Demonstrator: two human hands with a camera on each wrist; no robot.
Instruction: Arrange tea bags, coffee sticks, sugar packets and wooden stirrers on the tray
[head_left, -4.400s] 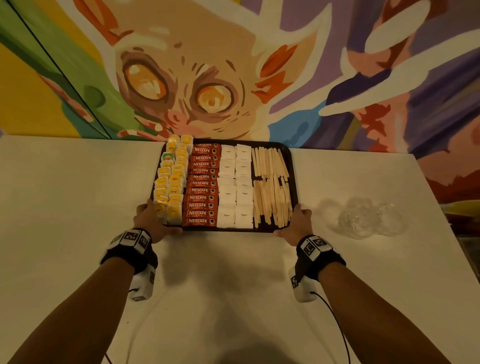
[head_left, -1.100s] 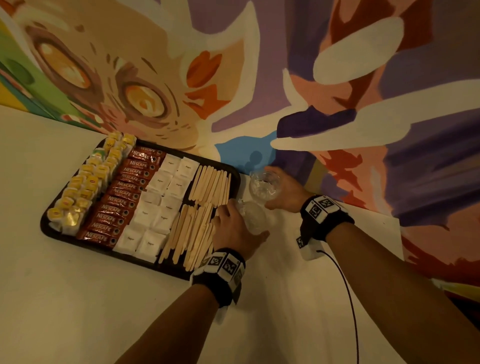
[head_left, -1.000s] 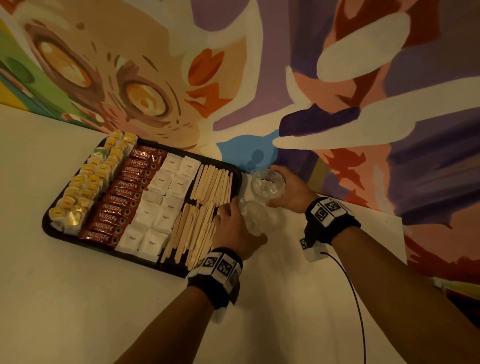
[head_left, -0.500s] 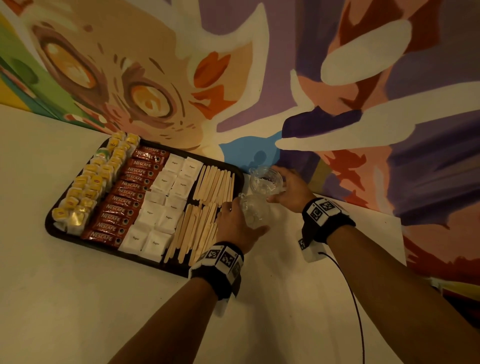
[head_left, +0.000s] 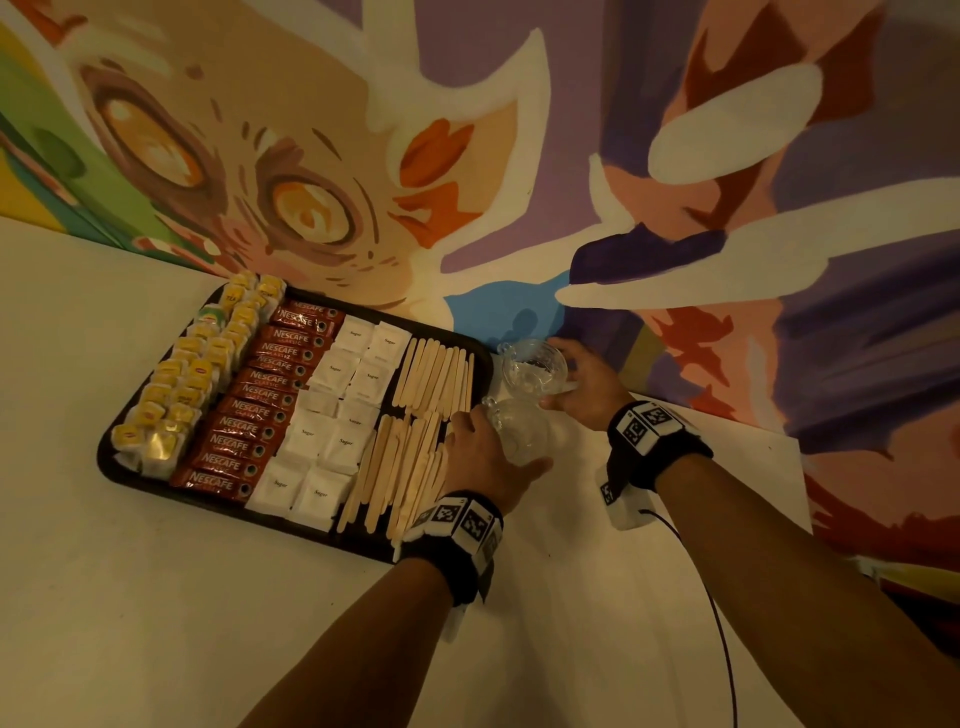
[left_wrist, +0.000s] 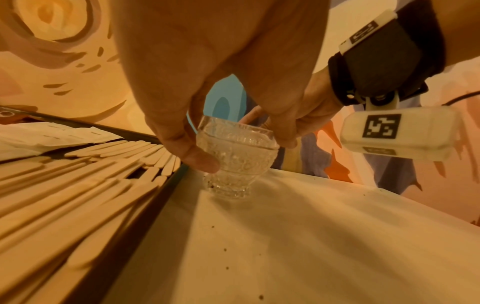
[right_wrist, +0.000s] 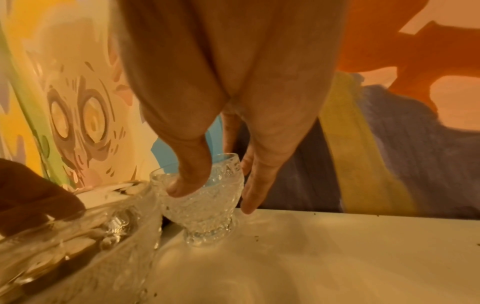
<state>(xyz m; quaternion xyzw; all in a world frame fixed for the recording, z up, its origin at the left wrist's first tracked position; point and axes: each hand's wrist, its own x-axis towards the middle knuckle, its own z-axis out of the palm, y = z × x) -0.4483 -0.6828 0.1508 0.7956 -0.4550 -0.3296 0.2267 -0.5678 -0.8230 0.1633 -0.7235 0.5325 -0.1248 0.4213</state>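
Observation:
The black tray holds rows of yellow tea bags, red coffee sticks, white sugar packets and wooden stirrers. Two patterned glass cups stand on the table just off its right edge. My left hand pinches the near glass by its rim, thumb on one side and fingers on the other. My right hand holds the far glass, thumb inside the rim and fingers outside. Both glasses are upright with their feet on the table.
The white table ends at a painted mural wall right behind the tray and the far glass. The table's right edge lies a little beyond my right wrist. A cable trails from the right wrist unit.
Several seconds ago both hands held the tray's near edge and the glasses stood apart at the right. Now each hand holds a glass beside the tray; in the last second they barely moved.

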